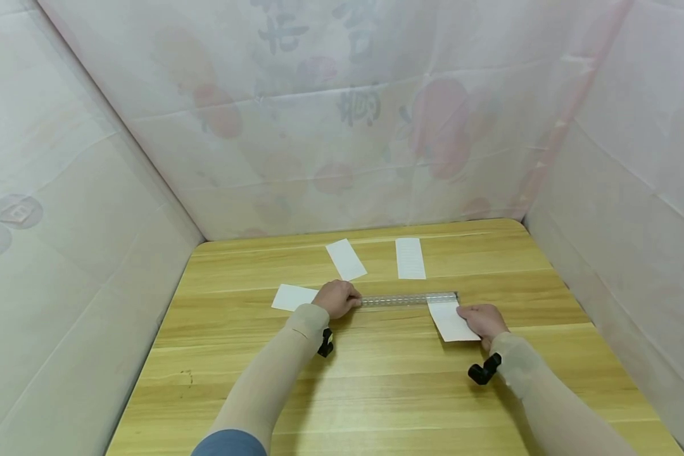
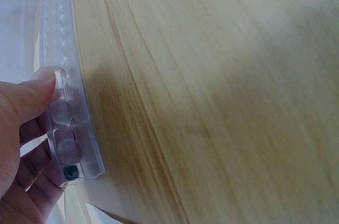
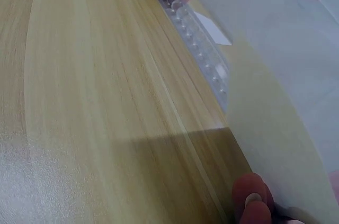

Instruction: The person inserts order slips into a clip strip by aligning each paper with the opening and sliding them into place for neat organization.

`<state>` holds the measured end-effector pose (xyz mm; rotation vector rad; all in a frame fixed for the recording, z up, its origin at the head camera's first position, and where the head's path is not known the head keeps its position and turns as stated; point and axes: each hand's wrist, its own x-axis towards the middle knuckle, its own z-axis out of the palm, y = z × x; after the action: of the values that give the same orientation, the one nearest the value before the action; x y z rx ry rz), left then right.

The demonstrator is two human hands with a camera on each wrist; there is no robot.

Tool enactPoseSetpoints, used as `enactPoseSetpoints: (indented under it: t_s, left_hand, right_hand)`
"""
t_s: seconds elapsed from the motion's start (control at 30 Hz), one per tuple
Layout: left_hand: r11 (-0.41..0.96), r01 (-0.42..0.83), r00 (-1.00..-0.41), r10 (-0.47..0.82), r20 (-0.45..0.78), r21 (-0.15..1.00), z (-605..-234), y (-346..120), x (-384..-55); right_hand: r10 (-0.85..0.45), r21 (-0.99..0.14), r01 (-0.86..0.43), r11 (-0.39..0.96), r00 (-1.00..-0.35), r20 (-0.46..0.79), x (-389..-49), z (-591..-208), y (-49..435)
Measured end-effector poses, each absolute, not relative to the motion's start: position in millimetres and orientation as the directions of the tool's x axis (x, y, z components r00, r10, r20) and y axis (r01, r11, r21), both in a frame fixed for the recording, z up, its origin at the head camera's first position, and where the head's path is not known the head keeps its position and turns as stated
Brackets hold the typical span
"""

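Observation:
My left hand (image 1: 333, 299) pinches a long clear plastic strip (image 1: 396, 300) near its left end. In the left wrist view the thumb lies on top, the other fingers lie behind, and the strip (image 2: 69, 113) shows a row of round clear bumps and a small dark spot at its near end. My right hand (image 1: 484, 322) grips a white paper slip (image 1: 451, 326) by its right side. The slip's far edge overlaps the strip's right end in the head view. Up close in the right wrist view, the paper (image 3: 270, 123) stands tilted above the wood, fingertips (image 3: 251, 195) at its lower edge.
A white paper slip (image 1: 293, 296) lies left of my left hand, partly hidden by it. Farther back are a slanted slip (image 1: 346, 259) and another with faint lines (image 1: 410, 258). The wooden table (image 1: 376, 392) meets pale printed sheets (image 1: 330, 145) at its back and sides.

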<state>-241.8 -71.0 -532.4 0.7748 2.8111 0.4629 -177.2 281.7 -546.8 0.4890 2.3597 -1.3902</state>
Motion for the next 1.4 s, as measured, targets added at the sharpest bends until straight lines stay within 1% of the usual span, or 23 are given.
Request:
enactPoseSetpoints:
  t_s: [0.1, 0.27, 0.37, 0.43, 0.53, 0.63, 0.73, 0.87, 1.0, 1.2, 1.4]
  left_hand:
    - [0.816, 0.465, -0.846, 0.523, -0.098, 0.342, -533, -71, -242]
    - [0.814, 0.468, -0.846, 0.525, -0.092, 0.344, -533, -71, -240]
    - [0.810, 0.466, -0.847, 0.525, -0.085, 0.356, -533, -72, -240]
    - [0.809, 0.465, -0.848, 0.524, -0.081, 0.359, -532, -73, -240]
    - [0.808, 0.465, -0.849, 0.523, -0.079, 0.360, -532, -74, -240]
    - [0.809, 0.469, -0.847, 0.525, -0.079, 0.354, -531, -74, -240]
    - [0.810, 0.474, -0.845, 0.529, -0.080, 0.346, -530, -74, -240]
    - [0.811, 0.476, -0.843, 0.531, -0.088, 0.341, -528, -74, -240]
    - [0.815, 0.473, -0.842, 0.530, -0.099, 0.335, -527, -74, -240]
    - [0.811, 0.482, -0.839, 0.536, -0.091, 0.331, -527, -72, -239]
    - [0.812, 0.484, -0.839, 0.536, -0.091, 0.327, -528, -70, -239]
  right_hand:
    - [0.115, -0.762, 0.465, 0.451, -0.877, -0.467, -177, -546, 283]
    - [0.078, -0.786, 0.462, 0.411, -0.877, -0.474, -175, -543, 289]
    - [0.061, -0.793, 0.442, 0.419, -0.885, -0.461, -175, -539, 295]
    - [0.054, -0.794, 0.412, 0.448, -0.899, -0.435, -175, -536, 302]
    - [0.050, -0.783, 0.351, 0.514, -0.923, -0.381, -176, -528, 311]
    - [0.026, -0.755, 0.256, 0.604, -0.953, -0.302, -178, -519, 314]
    - [-0.012, -0.698, 0.144, 0.702, -0.977, -0.214, -182, -509, 312]
    - [-0.091, -0.596, -0.001, 0.803, -0.989, -0.120, -194, -499, 302]
    - [-0.183, -0.526, -0.110, 0.843, -0.979, -0.088, -211, -499, 292]
    - [-0.304, -0.471, -0.215, 0.856, -0.945, -0.122, -231, -505, 282]
    - [-0.401, -0.399, -0.308, 0.864, -0.900, -0.173, -239, -504, 272]
